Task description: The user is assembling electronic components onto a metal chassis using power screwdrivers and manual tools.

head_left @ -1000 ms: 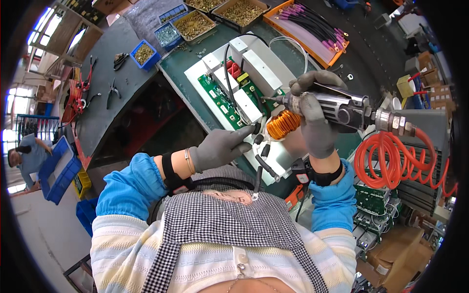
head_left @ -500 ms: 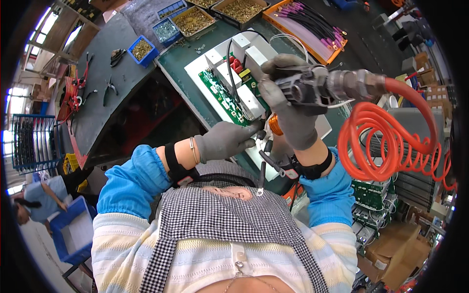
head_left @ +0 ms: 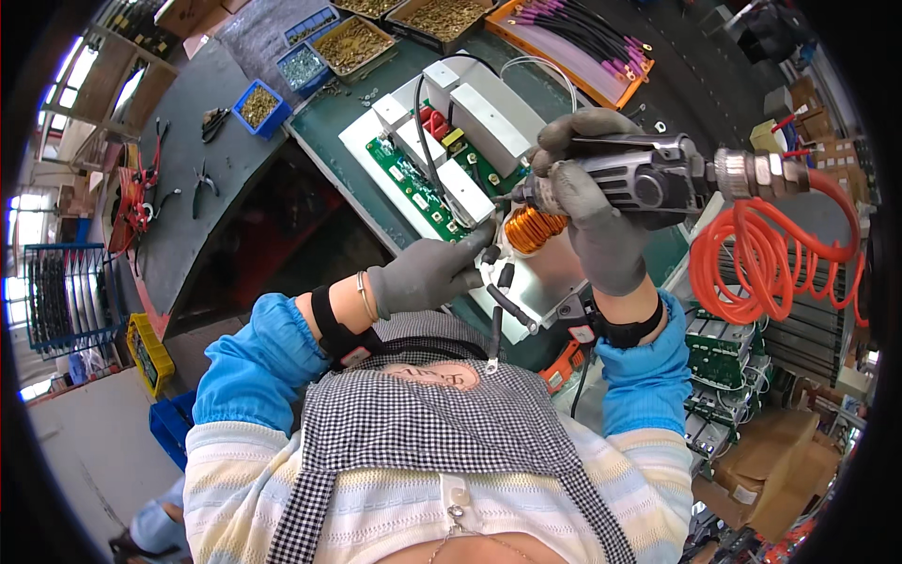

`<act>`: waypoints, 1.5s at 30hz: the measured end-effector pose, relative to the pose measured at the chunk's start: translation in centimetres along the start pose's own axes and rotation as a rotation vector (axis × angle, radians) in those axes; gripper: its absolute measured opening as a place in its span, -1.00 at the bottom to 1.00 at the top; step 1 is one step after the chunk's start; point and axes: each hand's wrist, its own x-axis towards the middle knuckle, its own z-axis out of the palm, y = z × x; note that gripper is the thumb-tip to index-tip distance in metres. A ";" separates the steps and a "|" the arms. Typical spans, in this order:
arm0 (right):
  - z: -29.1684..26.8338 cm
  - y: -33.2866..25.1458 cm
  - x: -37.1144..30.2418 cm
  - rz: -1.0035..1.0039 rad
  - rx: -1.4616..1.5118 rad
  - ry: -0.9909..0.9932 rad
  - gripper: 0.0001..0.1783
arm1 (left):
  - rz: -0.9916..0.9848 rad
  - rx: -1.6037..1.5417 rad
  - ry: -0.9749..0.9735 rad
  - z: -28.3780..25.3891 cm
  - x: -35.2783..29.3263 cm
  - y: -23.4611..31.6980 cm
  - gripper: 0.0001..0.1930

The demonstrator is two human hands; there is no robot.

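My right hand [head_left: 601,230], in a grey glove, grips a black and grey air-powered driver [head_left: 648,179], which lies nearly level with its tip pointing left. That tip is beside the end of a white heat-sink block [head_left: 467,193] on a green circuit board [head_left: 410,188]. At the same corner, my gloved left hand [head_left: 427,274] pinches a short black-and-white cable [head_left: 490,256]; its fingertips partly hide the joint. An orange copper-wire coil [head_left: 534,229] sits just under the driver's nose. Another black cable [head_left: 496,334] with a ring terminal hangs toward my apron.
A coiled orange air hose [head_left: 742,263] runs from the driver's back end. Beyond the board are blue bins [head_left: 261,109] of small hardware and an orange tray [head_left: 564,56] of black cables. Pliers [head_left: 203,188] lie on the left table. A gap separates the two tables.
My right hand and the driver have shifted right, uncovering the copper coil. My left hand stays at the cable. The person at the far left has moved lower, mostly out of view.
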 end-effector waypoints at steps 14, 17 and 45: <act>-1.1 0.5 0.6 0.022 -0.183 0.049 -0.59 | -0.066 0.138 0.057 -0.1 0.5 1.9 -0.35; -1.3 0.7 0.4 0.059 -0.083 0.080 -0.58 | -0.225 0.310 -0.082 -1.5 1.0 3.5 -0.57; -0.2 2.1 -0.5 -0.133 -0.231 -0.050 -0.59 | -0.262 0.496 -0.188 -1.2 1.8 3.5 -0.60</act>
